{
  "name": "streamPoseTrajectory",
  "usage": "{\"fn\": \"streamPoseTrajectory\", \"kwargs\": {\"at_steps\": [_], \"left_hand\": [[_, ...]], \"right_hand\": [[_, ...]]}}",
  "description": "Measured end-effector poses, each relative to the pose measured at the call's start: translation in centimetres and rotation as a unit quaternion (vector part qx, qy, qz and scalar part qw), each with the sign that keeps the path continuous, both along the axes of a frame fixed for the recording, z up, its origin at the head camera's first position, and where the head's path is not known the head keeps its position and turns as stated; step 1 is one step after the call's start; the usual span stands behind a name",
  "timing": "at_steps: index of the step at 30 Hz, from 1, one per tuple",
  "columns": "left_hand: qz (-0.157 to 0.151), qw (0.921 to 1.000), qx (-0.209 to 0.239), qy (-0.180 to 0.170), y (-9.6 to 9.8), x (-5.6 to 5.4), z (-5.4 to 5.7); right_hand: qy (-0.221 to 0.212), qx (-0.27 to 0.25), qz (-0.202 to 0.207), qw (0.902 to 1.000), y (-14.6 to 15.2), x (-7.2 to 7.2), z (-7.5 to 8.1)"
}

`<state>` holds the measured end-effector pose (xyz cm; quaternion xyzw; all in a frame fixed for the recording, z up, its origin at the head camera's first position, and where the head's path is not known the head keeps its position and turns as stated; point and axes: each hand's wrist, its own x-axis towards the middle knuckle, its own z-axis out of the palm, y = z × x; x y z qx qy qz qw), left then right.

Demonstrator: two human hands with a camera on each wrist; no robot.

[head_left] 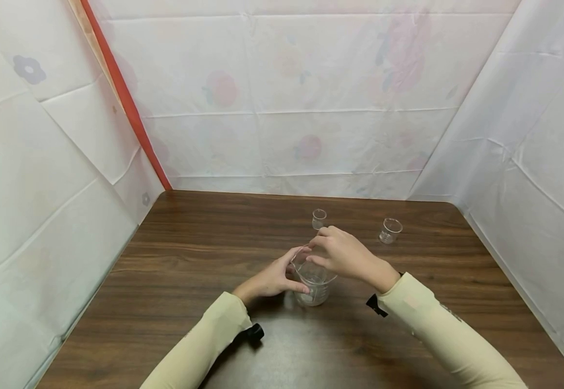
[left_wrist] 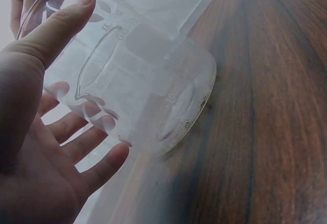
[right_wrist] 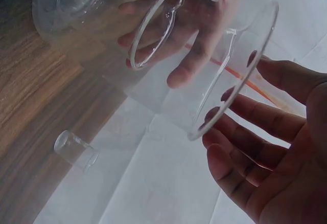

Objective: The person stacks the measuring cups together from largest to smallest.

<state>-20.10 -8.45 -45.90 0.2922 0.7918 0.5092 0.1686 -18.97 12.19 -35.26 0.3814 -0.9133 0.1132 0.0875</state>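
A large clear glass beaker [head_left: 313, 296] stands upright on the table in front of me. My left hand [head_left: 273, 278] grips its left side, the thumb across the near wall and the fingers around the far side. Inside it sits a smaller glass beaker [right_wrist: 149, 22], whose rim and spout show through the outer wall in both wrist views. Over the large beaker's mouth is my right hand [head_left: 347, 254], fingers loosely bent. In the right wrist view its fingertips [right_wrist: 219, 155] lie right at the large rim, apart from the smaller beaker.
Two more small glass beakers stand farther back on the brown wooden table [head_left: 189, 254]: a tiny one [head_left: 319, 219] behind the large beaker and a wider one [head_left: 390, 231] to the right. White patterned sheets [head_left: 272, 97] hang around the table's back and sides.
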Motion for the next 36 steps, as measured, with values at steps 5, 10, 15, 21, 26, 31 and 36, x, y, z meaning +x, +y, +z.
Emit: {"fn": "streamPoseTrajectory", "kwargs": {"at_steps": [5,10,15,21,26,31,36], "left_hand": [[-0.003,1.0,-0.005,0.001,0.0,-0.1,-0.1],[-0.003,1.0,-0.004,0.002,0.0,-0.1,-0.1],[-0.006,0.9999,0.003,0.009,-0.1,-0.1,-0.2],[-0.007,0.9997,0.009,0.02,0.0,-0.2,-0.3],[-0.011,0.9996,0.011,0.023,0.1,-0.3,-0.3],[-0.008,0.9998,0.006,0.019,0.1,-0.3,-0.2],[-0.012,0.9997,0.011,0.018,0.1,-0.2,-0.2]], "right_hand": [[-0.015,-0.014,0.004,0.9998,0.2,-0.1,0.1],[-0.02,-0.019,0.004,0.9996,0.3,0.0,0.6],[-0.029,-0.014,0.0,0.9995,0.6,-0.1,0.9],[-0.042,-0.012,-0.016,0.9989,1.1,-0.5,1.2],[-0.043,-0.018,-0.031,0.9984,1.7,-0.8,1.5],[-0.031,-0.02,-0.038,0.9986,2.2,-1.1,1.5],[-0.034,-0.025,-0.044,0.9981,2.7,-1.4,1.5]]}}
